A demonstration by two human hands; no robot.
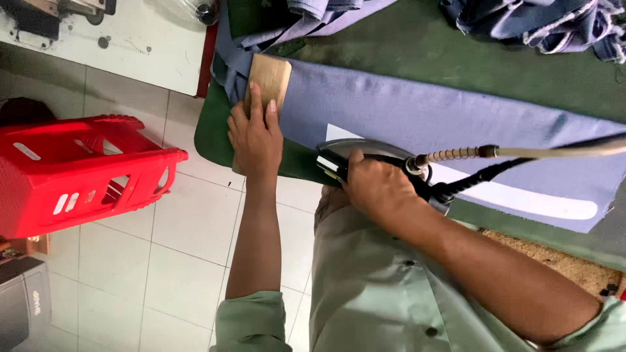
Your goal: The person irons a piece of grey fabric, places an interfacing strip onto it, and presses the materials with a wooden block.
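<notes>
Head view: right hand [375,186] closed round iron [365,156] handle, pressing blue fabric [417,107] on green desk [215,130]. Left hand [255,133] flat, open, holding wooden block [268,77] down on fabric beside iron. Near stretch looks smooth; crumpled pile [541,23] beyond unpressed.

The person wears a pale green button-up shirt [378,293] with sleeves rolled above bare forearms.

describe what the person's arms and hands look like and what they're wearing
Both hands, the left hand and the right hand, are bare, with no gloves, rings or watch visible. The forearms are bare too. The person wears a pale green shirt with buttons down the front; its sleeves are pushed up to about the elbows.
</notes>
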